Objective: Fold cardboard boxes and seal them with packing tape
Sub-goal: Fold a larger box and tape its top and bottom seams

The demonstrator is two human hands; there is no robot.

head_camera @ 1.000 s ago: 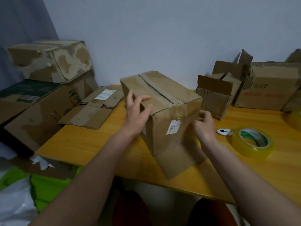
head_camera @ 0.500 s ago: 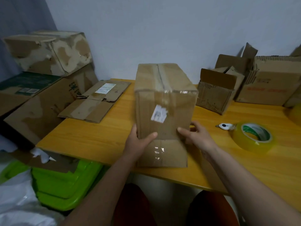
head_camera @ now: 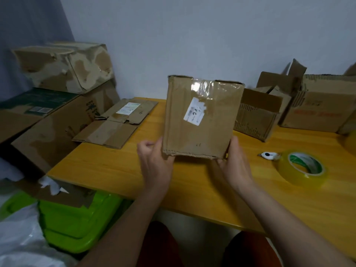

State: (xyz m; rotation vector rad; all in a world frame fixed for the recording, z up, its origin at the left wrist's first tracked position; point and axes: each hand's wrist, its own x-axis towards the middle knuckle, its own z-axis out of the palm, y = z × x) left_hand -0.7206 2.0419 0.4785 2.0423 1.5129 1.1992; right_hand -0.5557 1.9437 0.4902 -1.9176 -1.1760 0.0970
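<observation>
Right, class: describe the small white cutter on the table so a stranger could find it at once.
Start at the wooden table and go to the yellow tape roll lying flat on its right side. Just left of the roll lies the white cutter: the only small white object there, with a dark round dot on top.

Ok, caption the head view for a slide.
Both hands, left hand and right hand, hold a taped cardboard box above the table, tape roll nearby.

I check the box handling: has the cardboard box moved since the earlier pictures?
Yes. The cardboard box, held by both hands, has tipped upright and lifted, judged against the tape roll lying still on the table.
</observation>
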